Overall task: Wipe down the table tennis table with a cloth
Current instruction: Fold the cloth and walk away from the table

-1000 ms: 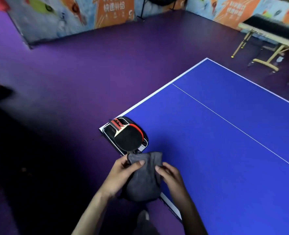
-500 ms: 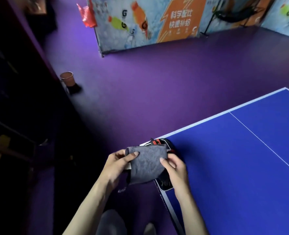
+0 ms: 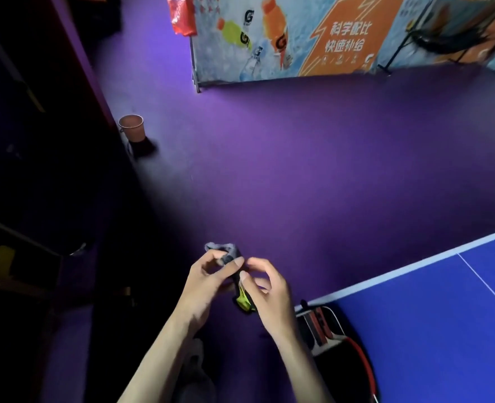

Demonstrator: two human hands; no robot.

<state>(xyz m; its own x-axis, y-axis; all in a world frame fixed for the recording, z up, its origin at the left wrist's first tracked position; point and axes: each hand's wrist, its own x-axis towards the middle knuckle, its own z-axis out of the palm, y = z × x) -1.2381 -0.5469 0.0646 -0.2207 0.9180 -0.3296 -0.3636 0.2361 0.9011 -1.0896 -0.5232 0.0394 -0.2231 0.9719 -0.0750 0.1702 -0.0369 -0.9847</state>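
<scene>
Left hand: the left hand (image 3: 208,282) pinches the upper part of the cloth (image 3: 231,257), thumb and fingers curled on it.
Right hand: the right hand (image 3: 265,295) pinches the cloth's lower part, thumb on the fabric.
Cloth: bunched, its long axis running from 11 to 5 o'clock, held off the surface above the purple floor (image 3: 298,170); a yellow-green patch shows at its lower end.
Key relation: the surface (image 3: 429,330) lies at 4 o'clock from the hands; the right hand is nearer.
Surface corner: a paddle (image 3: 354,370) lies on its case there.
Container: a cup (image 3: 132,128) stands at 11 o'clock, contents unclear.
</scene>
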